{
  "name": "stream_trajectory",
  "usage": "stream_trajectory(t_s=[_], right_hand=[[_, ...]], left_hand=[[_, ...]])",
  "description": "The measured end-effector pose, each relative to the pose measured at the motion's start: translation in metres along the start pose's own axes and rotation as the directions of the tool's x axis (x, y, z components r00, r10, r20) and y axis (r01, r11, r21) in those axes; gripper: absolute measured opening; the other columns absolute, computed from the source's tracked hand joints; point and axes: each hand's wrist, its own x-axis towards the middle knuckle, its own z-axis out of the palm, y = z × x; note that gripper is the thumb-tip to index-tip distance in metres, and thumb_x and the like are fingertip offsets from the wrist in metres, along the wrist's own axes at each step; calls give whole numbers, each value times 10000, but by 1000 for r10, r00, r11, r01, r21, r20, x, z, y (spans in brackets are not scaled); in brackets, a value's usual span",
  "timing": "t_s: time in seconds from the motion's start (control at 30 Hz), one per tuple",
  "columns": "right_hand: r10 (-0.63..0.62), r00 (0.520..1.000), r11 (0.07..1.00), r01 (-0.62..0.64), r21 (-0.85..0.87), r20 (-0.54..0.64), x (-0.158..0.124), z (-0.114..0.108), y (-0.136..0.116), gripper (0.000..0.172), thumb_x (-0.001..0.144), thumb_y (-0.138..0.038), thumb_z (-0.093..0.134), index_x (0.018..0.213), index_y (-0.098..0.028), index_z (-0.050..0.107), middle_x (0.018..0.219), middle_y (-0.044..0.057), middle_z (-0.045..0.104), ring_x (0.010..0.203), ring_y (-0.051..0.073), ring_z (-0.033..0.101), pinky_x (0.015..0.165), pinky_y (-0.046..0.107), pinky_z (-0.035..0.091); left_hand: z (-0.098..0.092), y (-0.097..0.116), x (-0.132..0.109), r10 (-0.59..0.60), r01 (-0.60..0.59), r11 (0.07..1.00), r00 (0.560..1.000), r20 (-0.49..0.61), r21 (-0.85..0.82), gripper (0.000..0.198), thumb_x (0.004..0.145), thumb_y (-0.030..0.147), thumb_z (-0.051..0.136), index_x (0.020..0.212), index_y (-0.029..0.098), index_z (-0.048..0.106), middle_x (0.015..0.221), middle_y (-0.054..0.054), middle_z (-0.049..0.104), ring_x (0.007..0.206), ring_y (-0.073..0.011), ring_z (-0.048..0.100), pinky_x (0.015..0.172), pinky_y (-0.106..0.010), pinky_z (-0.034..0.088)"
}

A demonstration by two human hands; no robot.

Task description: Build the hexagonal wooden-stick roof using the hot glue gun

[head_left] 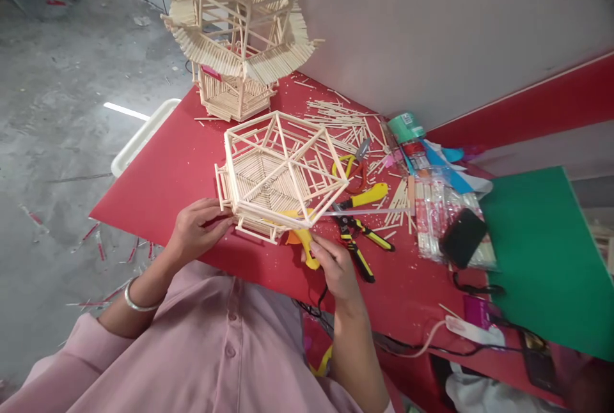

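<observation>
A hexagonal frame of thin wooden sticks (278,170) sits tilted on the red table (173,176). My left hand (196,229) grips its near left corner. My right hand (336,266) holds a yellow and orange glue gun (302,240), whose nozzle is tucked under the frame's near edge. A tall pagoda-like stick model (240,36) stands at the far end of the table.
Yellow-handled pliers (357,243), scissors with a yellow and red handle (352,167), loose sticks (340,119), packs of sticks (432,208), a black object (463,237), a green-capped bottle (407,128) and a green sheet (542,253) lie right. A white tray (139,135) sits left.
</observation>
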Motion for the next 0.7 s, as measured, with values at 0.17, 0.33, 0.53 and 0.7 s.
stream_trajectory(t_s=[0.17,0.33,0.53,0.7], right_hand=[[-25,997,998,21,60,68,14,16,-5,402,926,-547,594,838,-173,714,712,19,667,653,133,587,647,226,457],[-6,999,991,10,134,-37,12,27,-3,428,916,-581,609,917,-168,720,728,22,666,649,129,585,622,221,468],[64,996,981,-50,187,-66,7,35,-2,501,866,-637,648,995,-161,737,762,44,692,663,144,607,563,215,453],[191,959,960,-138,245,-210,1,33,0,590,774,-712,696,950,-150,738,775,58,699,652,143,594,525,204,442]], left_hand=[[-2,0,0,-19,19,999,1000,-9,27,131,914,266,674,888,184,773,930,-68,781,834,-171,729,802,-260,580],[-1,1,0,-2,3,999,999,-33,33,126,909,252,680,888,169,772,933,-71,781,836,-165,735,803,-244,587],[0,0,0,-5,9,999,998,-66,48,114,900,239,683,895,172,775,951,-73,786,834,-170,745,806,-255,603],[1,-2,0,-26,26,1000,998,-54,8,130,915,222,658,880,181,776,960,-70,786,835,-163,745,797,-247,601]])
